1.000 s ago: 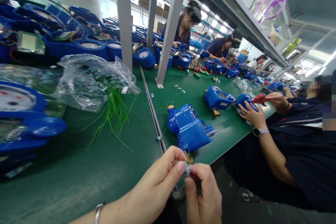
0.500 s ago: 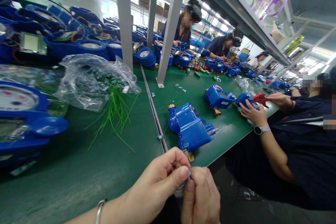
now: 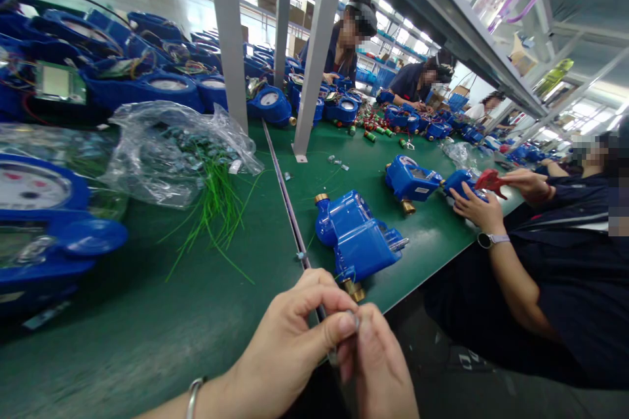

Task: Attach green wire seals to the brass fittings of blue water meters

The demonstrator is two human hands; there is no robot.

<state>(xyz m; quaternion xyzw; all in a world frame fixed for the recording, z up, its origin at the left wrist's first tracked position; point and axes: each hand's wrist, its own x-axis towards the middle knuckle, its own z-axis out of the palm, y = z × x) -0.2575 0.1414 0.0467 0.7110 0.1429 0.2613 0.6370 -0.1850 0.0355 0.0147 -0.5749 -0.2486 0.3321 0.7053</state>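
My left hand (image 3: 289, 334) is closed in a pinch over the table's front edge. Between its thumb and forefinger shows a small pale blue-grey piece (image 3: 354, 321), too little of it visible to name. My right hand (image 3: 386, 363) is closed against the same piece, fingertips touching those of the left. Just beyond both hands, a blue water meter (image 3: 361, 239) with brass threaded ends lies on the green table (image 3: 275, 340). To the left, green wires (image 3: 216, 209) with small blue tags spill from a clear plastic bag (image 3: 147, 163).
A large blue meter (image 3: 59, 229) stands at the near left, with many more meters behind. Grey posts (image 3: 322, 46) rise from the table. On the right, a co-worker's hand (image 3: 476, 206) steadies another meter beside red-handled pliers (image 3: 491, 180). Several batteries (image 3: 371, 136) lie farther back.
My hands have shifted slightly and the right fingers have turned around the small piece. The view has tilted a little; the meters and bag have stayed put.
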